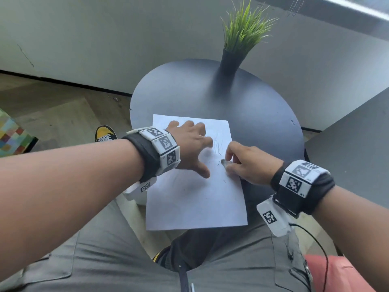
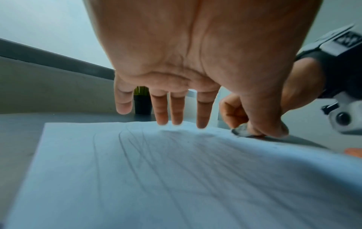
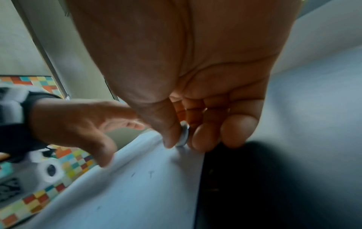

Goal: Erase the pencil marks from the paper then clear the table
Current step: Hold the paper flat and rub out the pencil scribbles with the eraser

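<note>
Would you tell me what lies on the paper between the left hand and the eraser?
In the head view, only faint pencil marks on bare paper lie between the left hand and the eraser, which the right hand pinches.

A round dark table [image 1: 263, 114] carries a white paper [image 1: 195, 203], whose near edge overhangs. A potted grass plant [image 1: 231, 60] stands at the far side.

Soft daylight fills the head view, brightest along a pale strip at 1 o'clock; the plant [image 1: 242, 36] casts a faint shadow toward 7 o'clock on the dark surface [image 1: 263, 114]. Straight wall edges bow near the frame borders. The left hand [image 1: 189, 148] smears slightly at its fingertips. In both wrist views the palms loom large and soft, the paper [image 2: 137, 170] looks bluish, and a dark blurred patch fills 5 o'clock in the right wrist view.
</note>
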Motion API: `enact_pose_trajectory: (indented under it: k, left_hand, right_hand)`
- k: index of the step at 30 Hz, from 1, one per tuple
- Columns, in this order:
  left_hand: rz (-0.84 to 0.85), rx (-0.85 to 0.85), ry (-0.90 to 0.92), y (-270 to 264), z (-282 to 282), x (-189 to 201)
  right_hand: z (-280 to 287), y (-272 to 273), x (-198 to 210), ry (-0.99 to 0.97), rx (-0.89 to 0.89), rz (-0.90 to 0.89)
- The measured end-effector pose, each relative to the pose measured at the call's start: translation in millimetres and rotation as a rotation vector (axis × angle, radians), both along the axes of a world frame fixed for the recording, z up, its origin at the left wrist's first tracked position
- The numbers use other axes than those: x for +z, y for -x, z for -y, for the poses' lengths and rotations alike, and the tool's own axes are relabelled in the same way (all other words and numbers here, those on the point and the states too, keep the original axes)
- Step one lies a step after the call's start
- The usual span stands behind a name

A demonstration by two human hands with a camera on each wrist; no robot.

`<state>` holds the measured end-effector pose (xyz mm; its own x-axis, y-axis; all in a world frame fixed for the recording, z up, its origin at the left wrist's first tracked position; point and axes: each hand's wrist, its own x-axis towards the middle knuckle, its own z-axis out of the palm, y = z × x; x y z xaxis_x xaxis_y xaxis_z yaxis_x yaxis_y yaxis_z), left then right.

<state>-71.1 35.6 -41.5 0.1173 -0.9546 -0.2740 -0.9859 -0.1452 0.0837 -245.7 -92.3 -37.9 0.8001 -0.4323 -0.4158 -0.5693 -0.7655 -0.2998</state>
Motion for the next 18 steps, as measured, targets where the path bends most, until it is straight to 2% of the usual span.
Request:
enact_pose_trajectory:
  k: [5, 10, 14, 16, 18]
  left_hand:
    - [-0.02, 0.039, -0.151, -1, 9, -13]
    - [0.004, -0.053, -0.186, -4, 10, -17]
    - [-0.007, -0.062, -0.2, -6, 9, -20]
    - [-0.018, -0.06, -0.208, -5, 8, -20]
    - [-0.026, -0.056, -0.215, -5, 9, -19]
  right_hand:
    - [7, -6, 10, -0.056, 0.021, 0.012]
    - [25, -27, 9, 0.041, 0.041, 0.059]
    - [13, -34, -2, 0.16, 0.029, 0.046]
    - [-3, -28, -5, 0.18, 0.131, 0.068]
    - [-23, -20, -9, 0.145, 0.316, 0.05]
